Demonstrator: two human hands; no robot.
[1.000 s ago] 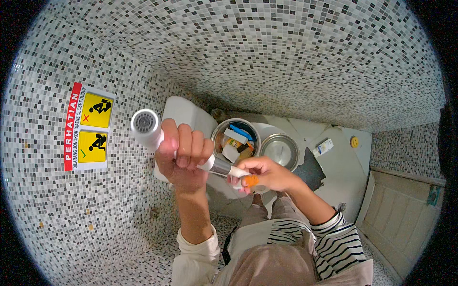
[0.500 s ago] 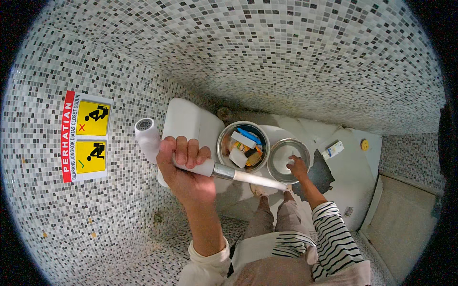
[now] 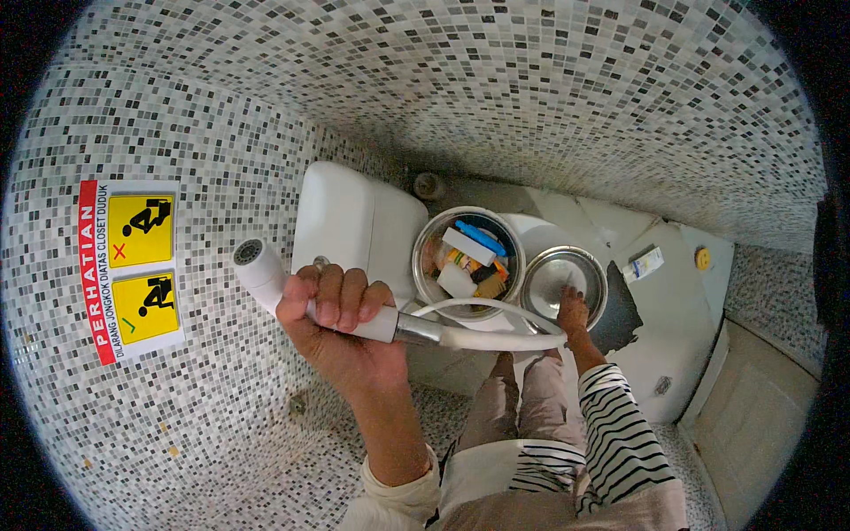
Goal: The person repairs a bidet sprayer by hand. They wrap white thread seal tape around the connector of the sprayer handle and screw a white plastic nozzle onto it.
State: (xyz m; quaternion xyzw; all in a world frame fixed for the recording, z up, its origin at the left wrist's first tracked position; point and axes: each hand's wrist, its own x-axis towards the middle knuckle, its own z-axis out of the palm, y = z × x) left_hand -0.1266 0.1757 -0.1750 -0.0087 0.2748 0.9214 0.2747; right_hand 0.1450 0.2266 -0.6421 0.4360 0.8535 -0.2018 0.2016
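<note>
My left hand (image 3: 341, 310) is wrapped round the handle of a white bidet sprayer (image 3: 257, 274), its round perforated head tipped up on the left. From the sprayer's metal collar a white hose (image 3: 505, 340) runs right, then loops back left. My right hand (image 3: 574, 311) reaches into a shallow metal bowl (image 3: 604, 292), fingers extended toward its whitish inside; their tips are hard to make out. Just left of that bowl stands a metal basin (image 3: 420, 265) with a blue-handled brush (image 3: 479, 237), white blocks and a yellowish bristled brush (image 3: 490, 285).
Both vessels rest on a white toilet, beside its cistern (image 3: 341, 212). A dark patch (image 3: 620, 314) marks the pale surface right of the bowl. Beyond are a white package (image 3: 644, 264) and a small yellow round item (image 3: 702, 258). Mosaic-tiled walls (image 3: 496, 97) close in; a warning sign (image 3: 133, 265) hangs left.
The view has shifted, so the basin and bowl appear farther right. The hose now shows a loop back to the left. My right hand still reaches into the bowl.
</note>
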